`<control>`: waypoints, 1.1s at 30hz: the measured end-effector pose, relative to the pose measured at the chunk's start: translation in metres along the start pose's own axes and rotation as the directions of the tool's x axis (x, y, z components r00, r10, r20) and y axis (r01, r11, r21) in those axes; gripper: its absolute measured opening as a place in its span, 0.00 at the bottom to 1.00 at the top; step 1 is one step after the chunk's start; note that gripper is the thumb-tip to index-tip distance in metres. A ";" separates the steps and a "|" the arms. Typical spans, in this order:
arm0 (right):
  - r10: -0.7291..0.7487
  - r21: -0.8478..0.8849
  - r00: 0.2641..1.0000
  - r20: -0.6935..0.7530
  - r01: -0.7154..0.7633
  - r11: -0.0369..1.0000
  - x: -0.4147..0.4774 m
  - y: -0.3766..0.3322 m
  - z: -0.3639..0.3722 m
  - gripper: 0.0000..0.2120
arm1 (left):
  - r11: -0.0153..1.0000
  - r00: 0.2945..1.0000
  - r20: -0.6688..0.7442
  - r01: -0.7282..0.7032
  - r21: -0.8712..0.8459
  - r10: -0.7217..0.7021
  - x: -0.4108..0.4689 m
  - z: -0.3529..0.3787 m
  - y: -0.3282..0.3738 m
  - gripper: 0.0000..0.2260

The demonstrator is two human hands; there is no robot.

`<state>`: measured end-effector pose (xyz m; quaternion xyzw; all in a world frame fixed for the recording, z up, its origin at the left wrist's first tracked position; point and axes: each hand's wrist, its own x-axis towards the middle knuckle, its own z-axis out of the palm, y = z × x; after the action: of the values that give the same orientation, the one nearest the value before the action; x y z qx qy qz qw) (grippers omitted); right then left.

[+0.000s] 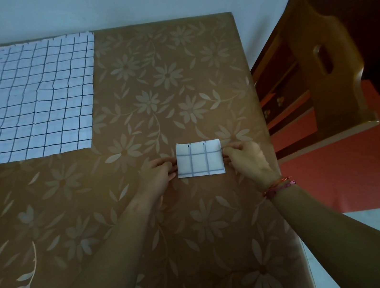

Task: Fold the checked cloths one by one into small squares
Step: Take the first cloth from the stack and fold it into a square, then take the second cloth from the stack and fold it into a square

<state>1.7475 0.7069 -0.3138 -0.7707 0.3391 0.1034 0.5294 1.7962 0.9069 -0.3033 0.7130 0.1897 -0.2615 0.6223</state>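
Observation:
A small folded checked cloth (199,158), white with dark lines, lies flat on the table right of centre. My left hand (157,174) pinches its left edge and my right hand (247,156) pinches its right edge. Thumbs and fingertips touch the cloth's sides. At the far left of the table lies a stack of unfolded checked cloths (30,100), spread flat, with staggered edges showing along its left side.
The table wears a brown cloth with a pale flower pattern (150,95). Its right edge runs close by my right hand. A wooden chair (326,63) stands beyond that edge over a red floor. A pale wall backs the table.

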 end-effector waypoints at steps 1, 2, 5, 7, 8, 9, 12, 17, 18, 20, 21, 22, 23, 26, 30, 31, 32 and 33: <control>-0.009 -0.008 1.000 -0.003 0.009 1.000 0.000 0.000 0.000 0.12 | 1.000 1.000 -0.001 -0.003 0.020 0.003 0.000 -0.001 -0.001 0.12; -0.019 -0.020 1.000 -0.008 0.019 1.000 -0.001 0.000 -0.001 0.12 | 0.999 1.000 -0.003 -0.009 0.045 0.009 -0.002 -0.003 -0.001 0.12; -0.043 -0.066 0.999 -0.001 0.042 0.997 -0.008 -0.005 -0.004 0.12 | 0.991 0.999 -0.019 -0.046 0.127 0.049 -0.012 -0.012 0.001 0.12; -0.059 -0.092 0.998 0.016 0.060 0.994 -0.014 -0.011 -0.004 0.15 | 0.978 0.996 -0.024 -0.083 0.190 0.089 -0.023 -0.021 0.003 0.13; -0.076 -0.102 0.997 0.021 0.078 0.992 -0.017 -0.015 -0.003 0.17 | 0.969 0.993 -0.028 -0.104 0.223 0.113 -0.028 -0.026 0.006 0.12; -0.088 -0.103 0.996 0.023 0.090 0.991 -0.021 -0.019 -0.002 0.19 | 0.959 0.989 -0.034 -0.130 0.250 0.143 -0.033 -0.030 0.007 0.11; -0.142 -0.119 0.989 0.050 0.147 0.982 -0.036 -0.034 0.005 0.21 | 0.950 0.972 -0.095 -0.184 0.251 0.214 -0.054 -0.043 0.014 0.07; -0.269 -0.201 0.946 0.182 0.304 0.931 -0.067 -0.068 0.031 0.22 | 0.921 0.927 -0.146 -0.305 0.242 0.345 -0.099 -0.076 0.023 0.05; -0.289 -0.205 0.936 0.200 0.328 0.922 -0.074 -0.076 0.038 0.22 | 0.910 0.918 -0.151 -0.320 0.265 0.367 -0.109 -0.085 0.025 0.07; -0.350 -0.190 0.901 0.255 0.402 0.896 -0.094 -0.092 0.052 0.25 | 0.871 0.885 -0.178 -0.354 0.341 0.429 -0.133 -0.107 0.030 0.14; -0.376 -0.192 0.884 0.277 0.434 0.880 -0.101 -0.098 0.057 0.27 | 0.837 0.862 -0.177 -0.380 0.393 0.474 -0.142 -0.115 0.031 0.12; -0.394 -0.205 0.867 0.304 0.464 0.862 -0.109 -0.106 0.061 0.29 | 0.808 0.842 -0.179 -0.395 0.437 0.508 -0.151 -0.122 0.032 0.07; -0.412 -0.225 0.847 0.334 0.497 0.838 -0.119 -0.115 0.067 0.29 | 0.787 0.819 -0.202 -0.400 0.470 0.537 -0.162 -0.133 0.031 0.05; -0.454 -0.278 0.792 0.409 0.582 0.764 -0.145 -0.135 0.084 0.30 | 0.737 0.786 -0.256 -0.336 0.586 0.562 -0.191 -0.165 0.025 0.10; -0.529 -0.301 0.660 0.533 0.733 0.610 -0.186 -0.154 0.109 0.31 | 0.636 0.748 -0.341 -0.138 0.759 0.569 -0.228 -0.208 0.012 0.21; -0.547 -0.301 0.620 0.562 0.769 0.564 -0.197 -0.157 0.117 0.31 | 0.613 0.746 -0.358 -0.084 0.786 0.561 -0.239 -0.217 0.009 0.23; -0.569 -0.295 0.582 0.580 0.802 0.519 -0.207 -0.161 0.124 0.31 | 0.608 0.743 -0.385 -0.036 0.793 0.547 -0.248 -0.225 0.006 0.25; -0.591 -0.289 0.551 0.589 0.827 0.482 -0.217 -0.163 0.133 0.32 | 0.603 0.738 -0.408 0.001 0.798 0.538 -0.259 -0.231 0.005 0.27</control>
<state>1.7144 0.9488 -0.1356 -0.9140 -0.1847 0.1187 0.3412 1.6257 1.1487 -0.1211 0.9688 0.1368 0.0344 0.2038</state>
